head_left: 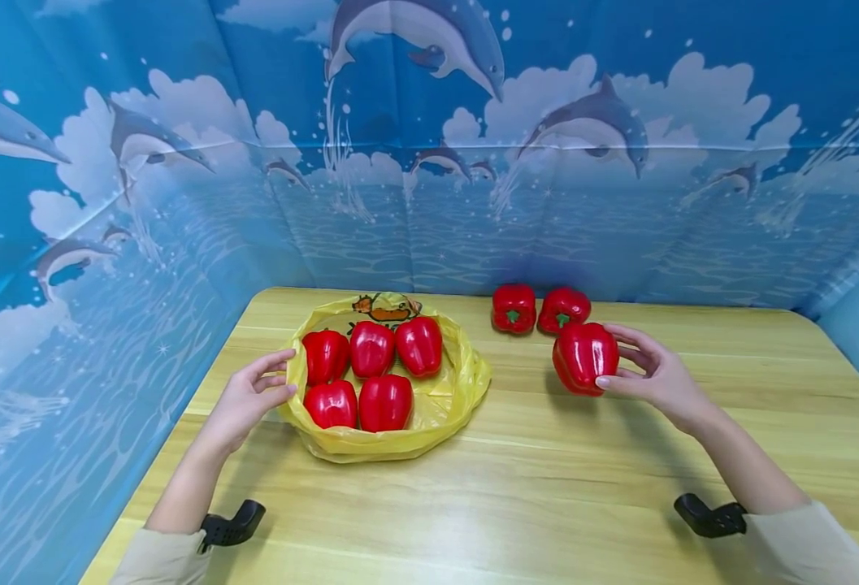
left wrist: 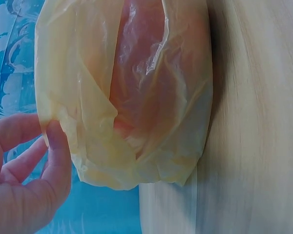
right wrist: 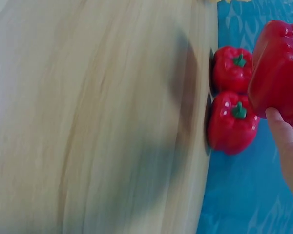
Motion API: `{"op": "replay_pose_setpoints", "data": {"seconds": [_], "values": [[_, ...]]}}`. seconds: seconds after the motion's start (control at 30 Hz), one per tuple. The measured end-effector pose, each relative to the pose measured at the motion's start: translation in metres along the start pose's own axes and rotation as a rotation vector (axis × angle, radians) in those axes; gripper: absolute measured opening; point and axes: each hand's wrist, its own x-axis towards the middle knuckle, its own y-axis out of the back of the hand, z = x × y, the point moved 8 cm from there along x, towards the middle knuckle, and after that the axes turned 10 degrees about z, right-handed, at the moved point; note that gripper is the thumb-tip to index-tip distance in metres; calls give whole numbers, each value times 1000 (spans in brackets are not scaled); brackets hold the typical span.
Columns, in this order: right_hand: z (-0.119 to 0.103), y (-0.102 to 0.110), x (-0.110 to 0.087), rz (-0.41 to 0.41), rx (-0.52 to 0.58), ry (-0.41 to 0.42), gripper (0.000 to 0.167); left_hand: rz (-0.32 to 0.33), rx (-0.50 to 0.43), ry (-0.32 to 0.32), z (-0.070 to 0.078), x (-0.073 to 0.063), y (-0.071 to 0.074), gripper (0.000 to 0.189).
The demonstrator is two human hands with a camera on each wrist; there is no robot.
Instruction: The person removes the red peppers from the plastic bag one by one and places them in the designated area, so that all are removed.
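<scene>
My right hand (head_left: pixel 648 374) grips a red bell pepper (head_left: pixel 585 357) from its right side, and a shadow falls on the table below it. In the right wrist view, the thumb lies against the lower part of this pepper (right wrist: pixel 278 73). At the left, my left hand (head_left: pixel 253 398) pinches the rim of a yellow plastic bag (head_left: pixel 466 382) between thumb and fingers. Wide open, the bag holds several red bell peppers (head_left: pixel 385 402). Seen from the left wrist, the bag's side (left wrist: pixel 156 122) is thin, with red showing through it.
Two more red bell peppers, one on the left (head_left: pixel 514 309) and one on the right (head_left: pixel 564 309), stand side by side near the table's back edge, green stems facing forward. The wooden table (head_left: pixel 517 504) meets a blue dolphin-print cloth (head_left: pixel 429 219) behind and at the sides.
</scene>
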Motion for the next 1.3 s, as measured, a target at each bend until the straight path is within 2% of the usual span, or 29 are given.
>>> {"op": "replay_pose_setpoints", "data": {"seconds": [0.53,0.9,1.17,1.3], "values": [[12,32,-6,51,-5,-21,63,4,7,1,0,-1,2,55],[32,48,-4,86,15,-62,63,6,14,5,0,0,2,55],[44,57,-2,139,-70,-113,63,10,22,10,2,0,2,54],[49,62,0,164,-167,-131,65,10,27,17,3,0,2,54]]}}
